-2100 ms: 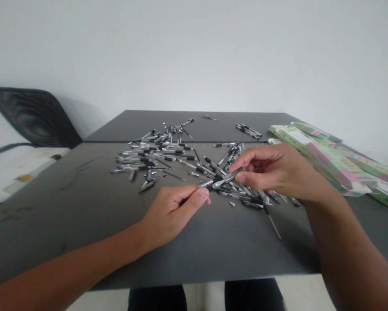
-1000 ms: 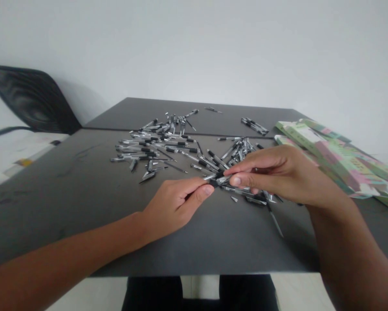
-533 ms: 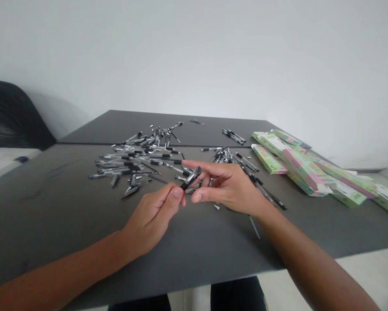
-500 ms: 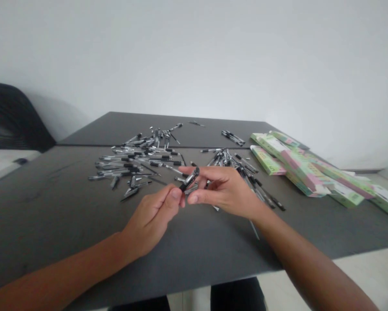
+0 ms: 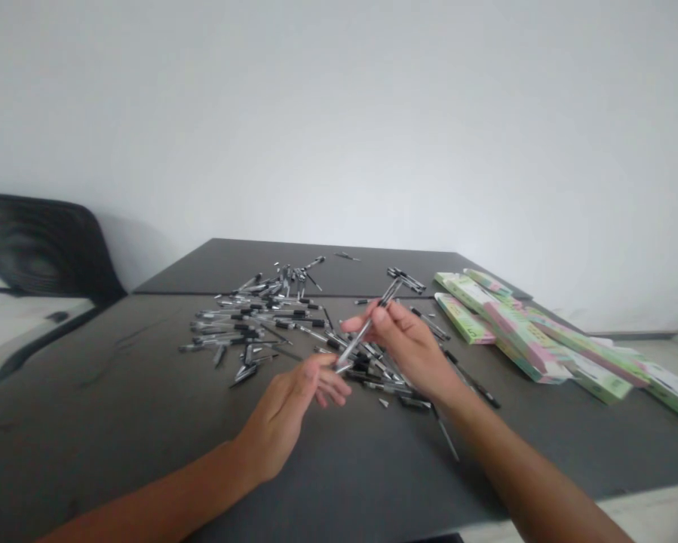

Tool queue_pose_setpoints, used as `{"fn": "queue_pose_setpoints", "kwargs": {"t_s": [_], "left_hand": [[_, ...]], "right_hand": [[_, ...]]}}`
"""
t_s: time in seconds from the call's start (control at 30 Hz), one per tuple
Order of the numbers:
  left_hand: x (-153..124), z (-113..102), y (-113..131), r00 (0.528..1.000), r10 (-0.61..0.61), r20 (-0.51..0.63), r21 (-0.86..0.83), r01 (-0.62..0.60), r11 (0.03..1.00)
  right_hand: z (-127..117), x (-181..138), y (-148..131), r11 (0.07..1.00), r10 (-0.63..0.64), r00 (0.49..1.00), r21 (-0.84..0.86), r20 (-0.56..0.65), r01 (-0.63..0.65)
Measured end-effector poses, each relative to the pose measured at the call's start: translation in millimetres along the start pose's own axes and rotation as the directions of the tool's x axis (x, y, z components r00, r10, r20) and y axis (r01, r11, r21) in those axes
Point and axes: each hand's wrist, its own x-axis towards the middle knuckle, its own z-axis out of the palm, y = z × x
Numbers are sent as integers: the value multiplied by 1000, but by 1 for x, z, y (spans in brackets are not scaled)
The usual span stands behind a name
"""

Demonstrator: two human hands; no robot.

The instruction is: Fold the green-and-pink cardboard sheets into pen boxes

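My right hand (image 5: 409, 348) pinches a clear pen with black ends (image 5: 366, 326) and holds it tilted above the table, its lower tip near my left hand. My left hand (image 5: 293, 403) hovers just below that tip with its fingers loosely spread and nothing in them. Under both hands lies a scattered heap of pens and pen parts (image 5: 271, 324) on the dark grey table (image 5: 146, 407).
Several flat green and pink boxes (image 5: 520, 324) are stacked along the table's right side. A small bundle of pens (image 5: 406, 279) lies at the back. A black mesh chair (image 5: 38, 249) stands to the left, beside a white surface.
My left hand has let go of the pen and opened. My right hand has lifted the pen and tilted it upward. The camera has tipped up.
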Motion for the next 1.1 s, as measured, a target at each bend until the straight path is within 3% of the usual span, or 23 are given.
{"fn": "queue_pose_setpoints", "kwargs": {"t_s": [0.07, 0.13, 0.27, 0.37, 0.47, 0.57, 0.7, 0.77, 1.1], "left_hand": [[1, -1, -3, 999, 23, -28, 6, -22, 1000], [1, -2, -3, 998, 44, -45, 51, -41, 998], [-2, -4, -2, 996, 60, -59, 127, -52, 991], [-8, -5, -3, 994, 94, -52, 173, -83, 981], [-11, -8, -5, 986, 165, -21, 241, -155, 958], [-10, -11, -7, 974, 226, 5, 297, -217, 930], [-2, -14, -16, 934, 353, 62, 310, -354, 882], [0, -15, -22, 917, 386, 95, 321, -396, 861], [1, -11, -28, 927, 358, 111, 323, -374, 869]], "right_hand": [[-29, 18, -8, 996, -39, 981, -84, -192, 23], [-63, 42, -14, 924, -80, 946, -379, -316, -49], [-130, 94, -8, 755, -8, 938, -618, -347, -222], [-168, 125, 15, 521, 146, 924, -766, -354, -376], [-194, 147, 46, 306, 269, 895, -849, -357, -430], [-211, 163, 75, 163, 338, 877, -897, -341, -411], [-223, 178, 101, 45, 377, 864, -925, -334, -378], [-227, 182, 108, 4, 385, 857, -928, -343, -373], [-234, 185, 115, -116, 320, 863, -920, -391, -374]]}}
